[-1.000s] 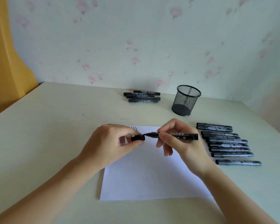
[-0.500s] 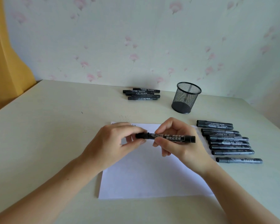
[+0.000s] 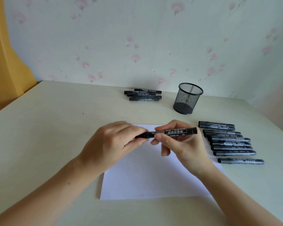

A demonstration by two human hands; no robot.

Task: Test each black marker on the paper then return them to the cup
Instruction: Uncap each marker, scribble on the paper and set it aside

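Both hands grip capped marker (image 3: 170, 133) over paper (image 3: 147, 176): left hand (image 3: 111, 144), right hand (image 3: 178, 144)

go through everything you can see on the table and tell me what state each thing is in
Black marker with white lettering: capped, held level above the paper.
Left hand: pinching the cap end.
Right hand: gripping the barrel.
Black wire-mesh cup: upright, looks empty.
White paper sheet: flat on the table.

A pale table (image 3: 47, 128) bears white paper (image 3: 145, 181), a mesh cup (image 3: 187, 101) and two groups of black markers (image 3: 143, 95) (image 3: 229, 141).
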